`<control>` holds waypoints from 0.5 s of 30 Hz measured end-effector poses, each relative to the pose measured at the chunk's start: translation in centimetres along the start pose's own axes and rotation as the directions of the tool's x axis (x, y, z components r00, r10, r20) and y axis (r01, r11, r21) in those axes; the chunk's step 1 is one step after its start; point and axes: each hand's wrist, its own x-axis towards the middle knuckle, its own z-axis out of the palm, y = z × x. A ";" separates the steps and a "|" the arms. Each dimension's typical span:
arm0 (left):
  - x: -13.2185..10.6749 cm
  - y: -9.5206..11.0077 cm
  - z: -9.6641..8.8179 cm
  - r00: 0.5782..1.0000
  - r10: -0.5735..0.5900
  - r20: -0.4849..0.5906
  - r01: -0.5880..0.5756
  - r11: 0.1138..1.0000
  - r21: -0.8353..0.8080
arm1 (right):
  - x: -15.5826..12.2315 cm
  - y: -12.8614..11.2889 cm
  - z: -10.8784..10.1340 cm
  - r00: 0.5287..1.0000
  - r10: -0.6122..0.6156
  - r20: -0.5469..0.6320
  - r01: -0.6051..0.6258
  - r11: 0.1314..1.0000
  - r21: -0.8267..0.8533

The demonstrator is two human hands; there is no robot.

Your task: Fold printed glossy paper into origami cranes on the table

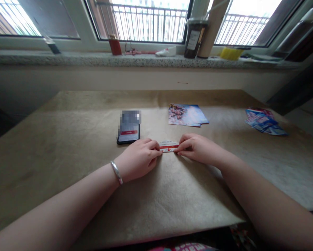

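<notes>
A small white printed paper [169,146] with a red stripe lies low on the table between my two hands. My left hand [143,157], with a silver bracelet at the wrist, pinches its left end. At its right end, the fingers and thumb of my right hand [194,147] are closed on the edge. Whether the paper is folded I cannot tell. Just beyond my left hand rests a black phone [128,136], its screen partly blurred out. Past my right hand is a short stack of blue and pink printed sheets [189,114].
More blue and red printed packets or cards [265,121] lie in a loose pile at the table's right. The brownish table [67,139] ends at a wall below a stone windowsill [80,60]. On the sill stand a dark lidded container [194,38], a red jar [114,45] and a yellow item [231,53].
</notes>
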 end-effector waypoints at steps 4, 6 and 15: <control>0.1 0.3 0.2 1.000 0.001 -0.005 0.000 0.998 0.061 | 0.0 -0.5 0.1 0.998 -0.039 -0.043 0.037 0.998 -0.043; 0.1 0.4 0.3 1.000 0.000 0.002 0.000 0.996 0.093 | 0.1 -0.7 0.4 0.993 -0.061 -0.102 0.053 0.996 -0.077; -0.1 0.5 0.5 1.000 0.008 0.004 -0.008 0.993 0.114 | 0.6 -0.4 1.5 0.981 -0.106 -0.165 0.105 0.994 -0.018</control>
